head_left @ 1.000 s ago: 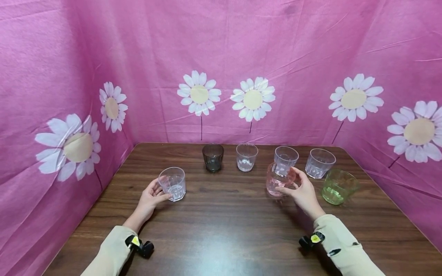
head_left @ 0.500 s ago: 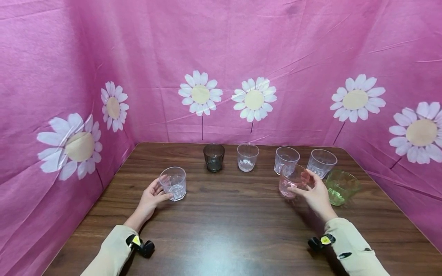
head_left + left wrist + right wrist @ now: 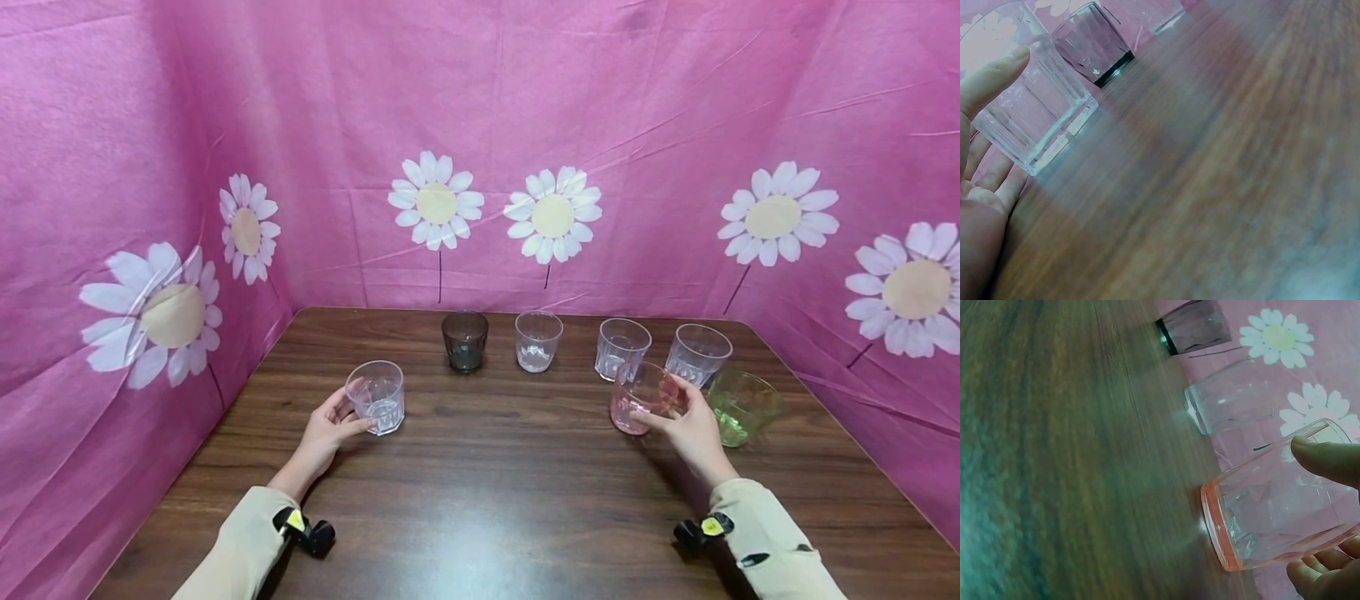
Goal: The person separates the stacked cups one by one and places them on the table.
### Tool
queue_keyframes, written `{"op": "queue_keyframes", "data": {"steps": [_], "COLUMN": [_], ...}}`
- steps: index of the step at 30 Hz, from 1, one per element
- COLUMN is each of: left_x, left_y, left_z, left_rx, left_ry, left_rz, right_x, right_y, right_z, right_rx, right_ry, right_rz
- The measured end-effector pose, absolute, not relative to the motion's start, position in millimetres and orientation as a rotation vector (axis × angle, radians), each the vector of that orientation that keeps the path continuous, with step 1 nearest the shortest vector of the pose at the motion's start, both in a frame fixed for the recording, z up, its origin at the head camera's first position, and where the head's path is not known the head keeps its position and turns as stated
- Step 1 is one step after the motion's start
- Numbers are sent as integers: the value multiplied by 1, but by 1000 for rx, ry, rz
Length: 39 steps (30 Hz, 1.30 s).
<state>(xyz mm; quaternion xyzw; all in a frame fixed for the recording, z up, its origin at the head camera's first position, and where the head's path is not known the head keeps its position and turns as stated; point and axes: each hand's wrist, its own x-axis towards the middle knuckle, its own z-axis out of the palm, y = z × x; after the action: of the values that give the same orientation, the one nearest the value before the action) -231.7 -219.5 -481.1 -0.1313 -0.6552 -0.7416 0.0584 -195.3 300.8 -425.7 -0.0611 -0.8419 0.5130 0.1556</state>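
On the left of the table a clear faceted drinking glass (image 3: pixel 381 404) stands upright. My left hand (image 3: pixel 324 432) holds its near left side, and in the left wrist view the thumb (image 3: pixel 997 78) lies across the front with the fingers behind. On the right, my right hand (image 3: pixel 696 433) grips a pink drinking glass (image 3: pixel 633 400) from its right side. The right wrist view shows its thick pink base (image 3: pixel 1219 528) right at the tabletop, thumb on one side and fingertips on the other. A green glass (image 3: pixel 738 408) stands just beyond the right hand.
Along the back of the wooden table (image 3: pixel 450 500) stand a smoky dark glass (image 3: pixel 464 346) and three clear glasses, one in the middle (image 3: pixel 537 343) and two behind the pink glass. A pink cloth (image 3: pixel 337 167) with white daisies hangs round the back and sides.
My right hand has moved to the right with the pink glass, away from the front of a clear glass, and slightly nearer in the last half second. The left hand has stayed put.
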Motion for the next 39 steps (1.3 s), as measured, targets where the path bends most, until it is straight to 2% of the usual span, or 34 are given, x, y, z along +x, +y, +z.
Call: {"op": "queue_keyframes", "data": {"steps": [24,39], "left_x": [-232,-240], "left_y": [-216,-196], "left_z": [-477,-465], "left_rx": [-342,-415], "left_ry": [-1991,-2017], "left_rz": [-2234,-2272], "right_x": [-189,-177], "right_y": [300,297], "right_z": [-418,-403], "right_rx": [-96,11], "right_ry": [-2392,-2369], "right_rz": [1579,1331]}}
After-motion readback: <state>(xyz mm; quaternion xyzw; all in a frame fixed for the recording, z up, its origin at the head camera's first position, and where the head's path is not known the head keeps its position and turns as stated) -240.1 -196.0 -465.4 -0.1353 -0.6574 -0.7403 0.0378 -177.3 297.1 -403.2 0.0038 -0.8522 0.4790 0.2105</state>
